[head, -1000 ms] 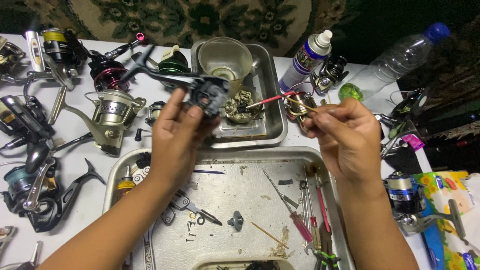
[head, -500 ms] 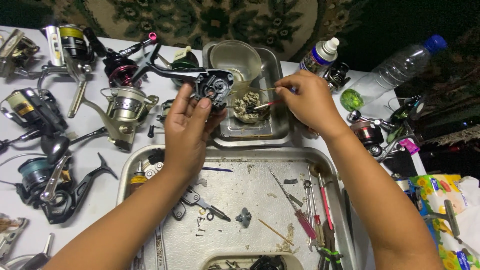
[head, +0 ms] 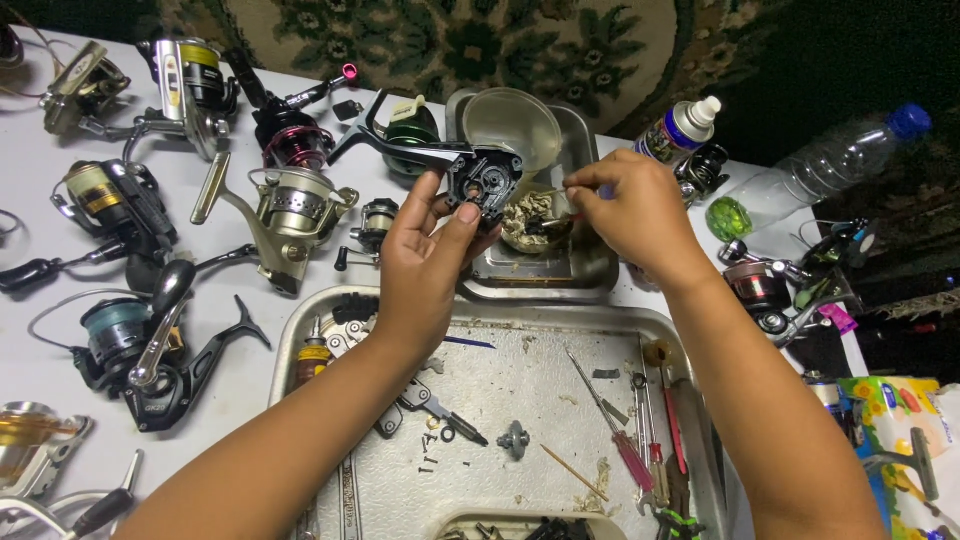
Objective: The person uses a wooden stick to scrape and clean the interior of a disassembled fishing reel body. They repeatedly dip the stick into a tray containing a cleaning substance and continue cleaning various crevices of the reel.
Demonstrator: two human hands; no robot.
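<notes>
Left hand [head: 425, 265] around black reel body [head: 485, 180], right hand [head: 630, 205] pinching thin tool over small metal tray [head: 590, 280].

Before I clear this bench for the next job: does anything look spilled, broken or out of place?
Nothing looks broken. The black reel body in the left hand is open, its inside exposed. Small screws, a gear and scraps lie loose on the large metal tray, and the small bowl holds clumped, dirty grease.
</notes>
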